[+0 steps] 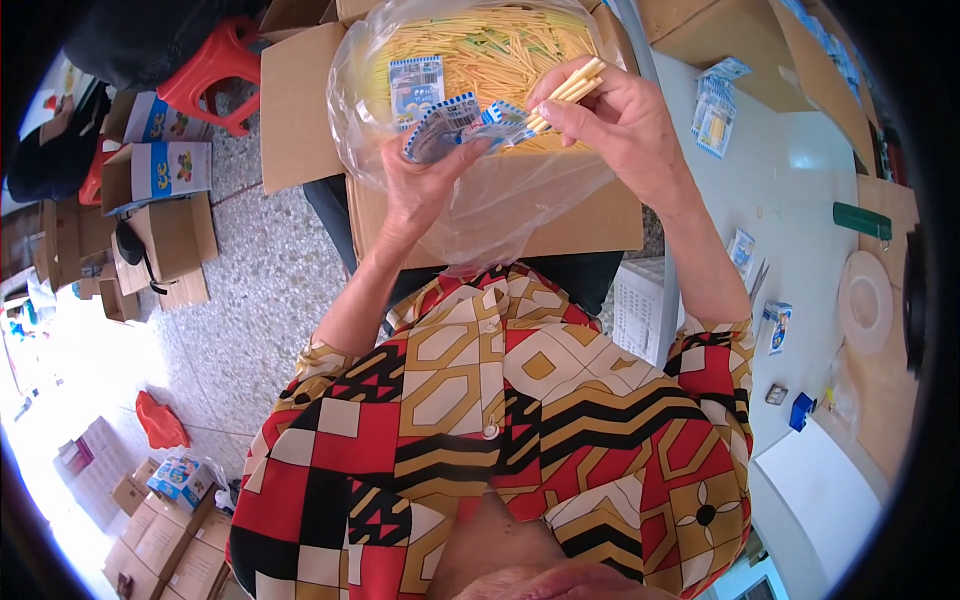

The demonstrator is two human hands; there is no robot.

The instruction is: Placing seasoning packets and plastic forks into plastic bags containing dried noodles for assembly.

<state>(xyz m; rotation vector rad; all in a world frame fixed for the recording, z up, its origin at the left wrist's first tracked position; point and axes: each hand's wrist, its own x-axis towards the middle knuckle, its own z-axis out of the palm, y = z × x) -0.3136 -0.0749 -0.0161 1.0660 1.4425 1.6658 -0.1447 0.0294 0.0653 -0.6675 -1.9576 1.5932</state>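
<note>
My left hand [425,185] is closed round blue-and-white printed packets [447,126], one with its mouth spread toward the right. Between the thumb and fingers of my right hand [625,125] is a small bundle of thin pale-yellow biscuit sticks [570,95]. The lower ends of the sticks meet the packet's open mouth; how far they reach inside I cannot tell. Below both hands stands a cardboard box [590,215] lined with a clear plastic bag [350,105]. Loose biscuit sticks [490,50] fill it, and another blue-and-white packet [416,85] lies on them at the left.
On the right, a pale table [800,250] bears filled packets [714,115], a tape roll [866,302] and a green object [862,221]. An open carton [735,45] stands at its far end. Left are a red stool [215,75] and cartons [170,240] on a speckled floor.
</note>
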